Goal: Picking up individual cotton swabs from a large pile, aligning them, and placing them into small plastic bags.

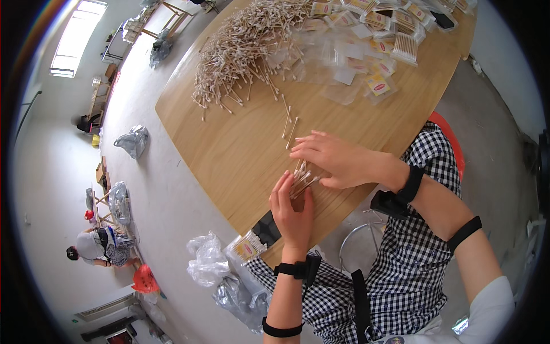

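Observation:
Near the front edge of the wooden table, a small bunch of cotton swabs [302, 180] lies between my two hands. My left hand [292, 213] curves its fingers and thumb round the lower ends of the bunch. Over the upper ends reaches my right hand [339, 160], its fingers stretched out and its thumb apart, beside the swabs. Whether its fingertips touch them is hard to see. A few loose cotton swabs [290, 127] lie just beyond my fingers. Farther off spreads a large heap of cotton swabs [240, 54].
Clear plastic bags with yellow cards [378, 85] and filled swab packs [405, 47] cover the far right of the table [229, 155]. A swab pack [247, 246] sits by a dark pad [267, 229] at the near corner. Plastic bags [209, 261] hang below; another person [94, 245] bends at left.

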Demonstrator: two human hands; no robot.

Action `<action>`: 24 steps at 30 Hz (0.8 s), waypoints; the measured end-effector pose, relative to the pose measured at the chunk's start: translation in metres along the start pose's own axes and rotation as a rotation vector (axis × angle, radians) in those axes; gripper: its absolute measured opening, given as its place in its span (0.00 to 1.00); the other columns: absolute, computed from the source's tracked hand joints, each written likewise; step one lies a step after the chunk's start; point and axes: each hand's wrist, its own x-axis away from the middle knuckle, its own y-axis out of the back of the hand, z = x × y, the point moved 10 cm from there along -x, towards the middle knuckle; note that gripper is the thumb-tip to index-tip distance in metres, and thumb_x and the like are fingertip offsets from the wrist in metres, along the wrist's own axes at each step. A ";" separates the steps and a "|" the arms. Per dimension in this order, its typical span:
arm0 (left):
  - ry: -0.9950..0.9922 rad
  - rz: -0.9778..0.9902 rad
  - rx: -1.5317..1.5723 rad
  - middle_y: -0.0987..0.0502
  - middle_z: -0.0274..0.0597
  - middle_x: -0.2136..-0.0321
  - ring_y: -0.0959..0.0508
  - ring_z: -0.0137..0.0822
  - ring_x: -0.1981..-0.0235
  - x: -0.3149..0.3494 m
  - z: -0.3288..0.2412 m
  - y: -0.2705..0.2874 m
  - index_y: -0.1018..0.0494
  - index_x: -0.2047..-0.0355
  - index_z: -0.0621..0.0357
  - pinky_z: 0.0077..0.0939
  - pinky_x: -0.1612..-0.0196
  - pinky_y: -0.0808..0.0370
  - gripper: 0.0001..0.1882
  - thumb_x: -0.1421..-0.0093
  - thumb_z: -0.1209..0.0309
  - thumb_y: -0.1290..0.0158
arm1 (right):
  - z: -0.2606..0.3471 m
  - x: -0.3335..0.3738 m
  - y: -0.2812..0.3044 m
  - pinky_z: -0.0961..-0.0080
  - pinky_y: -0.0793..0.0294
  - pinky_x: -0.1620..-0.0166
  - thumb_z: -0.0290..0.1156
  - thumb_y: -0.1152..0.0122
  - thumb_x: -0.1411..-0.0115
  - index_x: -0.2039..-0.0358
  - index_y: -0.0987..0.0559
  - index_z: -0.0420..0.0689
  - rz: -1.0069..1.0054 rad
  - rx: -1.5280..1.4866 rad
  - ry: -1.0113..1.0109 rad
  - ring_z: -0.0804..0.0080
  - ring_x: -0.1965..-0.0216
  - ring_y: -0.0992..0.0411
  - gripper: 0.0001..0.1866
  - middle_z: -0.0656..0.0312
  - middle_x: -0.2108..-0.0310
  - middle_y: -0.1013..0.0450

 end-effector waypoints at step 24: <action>-0.099 -0.075 -0.106 0.18 0.44 0.61 0.19 0.40 0.59 0.010 -0.006 0.019 0.19 0.63 0.61 0.29 0.57 0.22 0.08 0.42 0.82 0.43 | -0.032 0.012 0.034 0.70 0.32 0.48 0.27 0.41 0.48 0.70 0.23 0.45 -0.050 0.424 -0.033 0.66 0.56 0.26 0.04 0.63 0.66 0.25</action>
